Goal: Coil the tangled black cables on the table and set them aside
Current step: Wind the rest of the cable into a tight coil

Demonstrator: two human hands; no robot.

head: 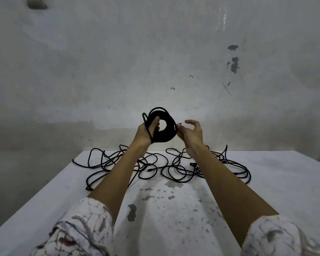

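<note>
holding the wound coil (163,126) up above the far edge of the table (266,182), the left hand (146,133) is wrapped around the bundle's left side, thumb through the middle and fingers closed on the stacked loops. one slack strand runs down across the back of that hand, so it would pay to tuck it into the bundle before letting go, or the loops may spring apart.

to the right, the right hand (189,132) sits just beside the coil's right rim, fingers half curled and spread rather than clenched; it seems to pinch the cable's end near a small pale plug tip (179,123), though whether anything is truly gripped cannot be told. the sensible finish, as i judge it, is to wrap that tail around the bundle and lock it, keeping the left grip firm.

below both forearms, the remaining tangled cables (155,167) sprawl across the far half of the table, left to right, loops crossing each other. they lie where a finished coil might be set down, so a bare patch nearer the person, on the stained white surface, looks safer. patterned sleeves (85,228) are rolled back, clear of the work.
</note>
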